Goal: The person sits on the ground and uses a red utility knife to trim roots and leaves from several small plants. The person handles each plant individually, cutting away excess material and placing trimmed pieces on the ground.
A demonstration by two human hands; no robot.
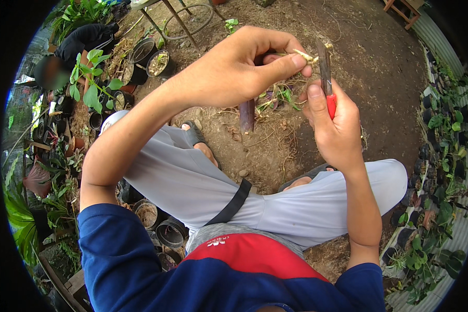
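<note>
My left hand (255,65) pinches a thin, pale root-like piece (302,54) between thumb and fingers, up above the ground. In my right hand (334,122) is a knife with a red handle (331,105), its dark blade (324,65) pointing away from me. The blade crosses close to the free end of the pale piece; whether it touches I cannot tell. Below my hands, a thick purple stem (247,117) lies on the soil, partly hidden by my left hand. Green leafy cuttings (285,95) and loose thin roots are beside it.
Black plant pots (161,63) and a leafy seedling (92,83) stand at the left, where another person in dark clothes (86,44) bends down. A metal stand (171,21) is at the far side. Potted plants (444,156) line corrugated sheeting on the right.
</note>
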